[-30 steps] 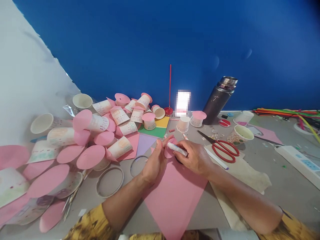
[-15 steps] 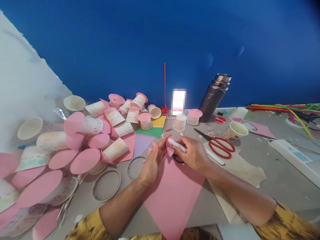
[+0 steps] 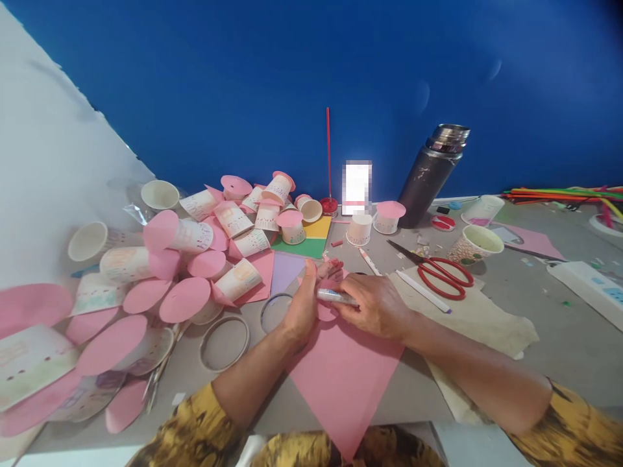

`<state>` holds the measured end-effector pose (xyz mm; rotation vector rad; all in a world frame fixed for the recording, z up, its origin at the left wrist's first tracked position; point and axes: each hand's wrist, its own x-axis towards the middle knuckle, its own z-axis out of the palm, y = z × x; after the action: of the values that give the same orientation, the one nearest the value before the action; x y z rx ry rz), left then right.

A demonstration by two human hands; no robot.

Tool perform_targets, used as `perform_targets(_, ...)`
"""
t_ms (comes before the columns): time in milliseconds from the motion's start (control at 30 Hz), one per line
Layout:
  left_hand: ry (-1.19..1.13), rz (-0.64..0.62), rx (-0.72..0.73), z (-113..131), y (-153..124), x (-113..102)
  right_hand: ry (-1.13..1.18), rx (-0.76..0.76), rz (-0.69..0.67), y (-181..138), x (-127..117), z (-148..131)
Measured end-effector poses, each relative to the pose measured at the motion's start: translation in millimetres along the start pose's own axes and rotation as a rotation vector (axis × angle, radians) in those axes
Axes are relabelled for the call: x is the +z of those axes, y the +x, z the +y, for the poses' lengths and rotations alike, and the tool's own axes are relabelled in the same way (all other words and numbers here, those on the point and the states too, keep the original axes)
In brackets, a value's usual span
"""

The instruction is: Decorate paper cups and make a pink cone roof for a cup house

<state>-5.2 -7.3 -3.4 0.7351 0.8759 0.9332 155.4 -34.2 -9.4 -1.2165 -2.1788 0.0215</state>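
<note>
In my left hand (image 3: 302,305) I hold a small pink paper piece (image 3: 327,311) against the fingers, with the thumb pointing up. My right hand (image 3: 374,303) is closed round a white tube (image 3: 331,296) with blue marks, its end over the pink piece. Some of the piece is hidden behind the fingers. Below both hands lies a large pink paper sheet (image 3: 343,376), one corner pointing towards me. Just beyond the hands stand a white paper cup (image 3: 359,230) upside down and another cup with a pink disc (image 3: 390,210) on top.
Many decorated cups with pink discs (image 3: 185,299) are heaped at left. Red-handled scissors (image 3: 445,279) lie at right beside a white marker (image 3: 423,292). A dark flask (image 3: 431,175) leans at the back. Tape rings (image 3: 224,344), a patterned cup (image 3: 474,245) and a power strip (image 3: 584,285) are around.
The white tube has shifted slightly left and lower over the pink piece, which now sits lower between my hands. A marker beyond my right hand has come into sight. The view has shifted a little.
</note>
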Motion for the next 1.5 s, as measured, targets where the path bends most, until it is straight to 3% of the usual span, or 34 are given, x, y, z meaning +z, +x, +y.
perform_targets(367,0.112,-0.089,0.257,-5.8,-12.7,-1.4,0.032,0.285,-0.084,0.0,-3.8,-10.8)
perform_targets(600,0.082,-0.181,0.384,-13.3,-11.2,-1.6,0.082,0.352,-0.032,2.8,-8.7,-8.2)
perform_targets(700,-0.026,-0.134,0.293,-4.6,-9.1,0.5,0.070,0.333,0.028,2.8,-8.4,-5.2)
perform_targets(800,-0.170,-0.009,0.085,10.0,-4.2,0.6,0.030,0.227,0.073,1.9,-7.1,-1.5)
perform_targets(933,-0.240,-0.106,-0.149,20.5,1.3,-3.8,-0.008,0.041,0.098,0.1,-5.8,5.0)
perform_targets(1067,-0.213,-0.176,-0.098,15.6,1.2,-4.8,-0.043,-0.063,0.060,-1.2,-4.0,11.2)
perform_targets(1267,-0.245,-0.049,-0.140,15.0,5.0,-3.1,0.032,-0.221,0.110,-0.2,-4.2,12.0)
perform_targets(1500,-0.285,-0.125,-0.166,16.6,0.1,0.6,-0.014,-0.063,0.203,1.4,-6.3,10.7)
